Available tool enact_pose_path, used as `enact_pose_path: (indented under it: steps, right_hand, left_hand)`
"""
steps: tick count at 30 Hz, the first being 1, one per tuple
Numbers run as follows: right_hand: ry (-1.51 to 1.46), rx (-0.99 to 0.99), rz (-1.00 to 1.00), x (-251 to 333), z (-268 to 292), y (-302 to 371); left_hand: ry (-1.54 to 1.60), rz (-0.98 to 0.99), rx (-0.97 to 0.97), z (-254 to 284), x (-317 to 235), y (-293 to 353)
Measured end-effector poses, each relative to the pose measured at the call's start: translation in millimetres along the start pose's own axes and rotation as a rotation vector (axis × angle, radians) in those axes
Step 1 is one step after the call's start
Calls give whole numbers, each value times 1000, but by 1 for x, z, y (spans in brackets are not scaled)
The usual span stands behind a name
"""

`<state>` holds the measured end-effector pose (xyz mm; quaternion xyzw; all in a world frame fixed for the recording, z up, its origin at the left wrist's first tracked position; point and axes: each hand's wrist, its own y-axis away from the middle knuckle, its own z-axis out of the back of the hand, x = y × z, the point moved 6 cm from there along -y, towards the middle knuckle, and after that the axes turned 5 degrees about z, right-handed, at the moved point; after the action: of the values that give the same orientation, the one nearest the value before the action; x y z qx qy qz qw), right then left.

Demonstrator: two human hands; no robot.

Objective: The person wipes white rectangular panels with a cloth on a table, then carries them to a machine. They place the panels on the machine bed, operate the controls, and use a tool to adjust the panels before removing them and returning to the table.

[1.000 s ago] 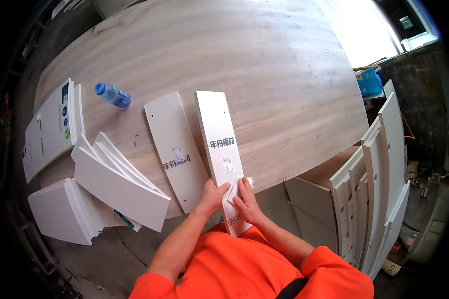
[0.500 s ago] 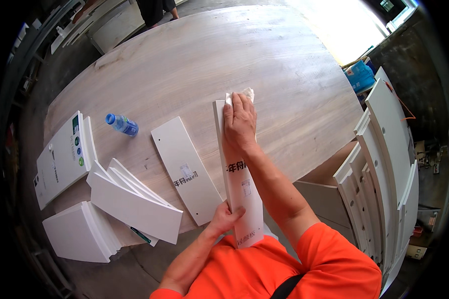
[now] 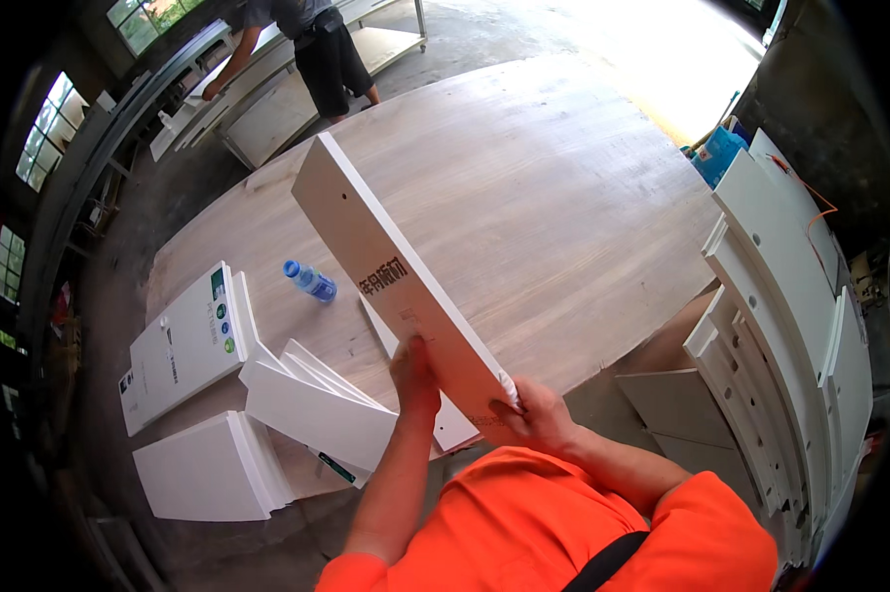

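White board (image 3: 396,296), center of frame: lifted and tilted, far end toward the upper left, one dark hole near that end, dark print on its face. I see the left hand (image 3: 415,380) with fingers clasped on its left edge; right hand (image 3: 546,416), fingers gripping a white cloth (image 3: 508,387) against its lower right edge. Second board (image 3: 453,422) lies partly hidden beneath, on the table (image 3: 554,178). Blue bottle (image 3: 311,282) left of center; panel stacks (image 3: 184,345) at left.
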<state>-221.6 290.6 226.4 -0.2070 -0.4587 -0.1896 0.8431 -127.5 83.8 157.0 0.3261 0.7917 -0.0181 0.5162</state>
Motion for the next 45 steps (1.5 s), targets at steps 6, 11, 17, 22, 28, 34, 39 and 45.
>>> enact_pose_path:
  steps: [6,11,17,22,28,34,39,45]
  right_hand:
    - [615,-70,625,7,39,-16]
    - [703,166,707,-6,40,-7]
    - [404,190,609,28,12,-30]
    - [44,86,605,103,-37,-102]
    - [188,376,845,194,-109,-100]
    - [161,609,1040,168,-104,-61]
    - [359,261,799,208,-106,-122]
    - [337,257,709,194,-104,-101]
  left_hand:
    - [134,112,238,-32,-103,20]
    - [174,344,81,10,-87,21]
    - [312,354,190,34,-67,67]
    - [49,143,432,-6,-74,106]
    - [-97,220,483,4,-46,134]
    - [-233,320,568,9,-25,134]
    - [-222,300,572,11,-21,138]
    - [233,456,451,1,-32,145]
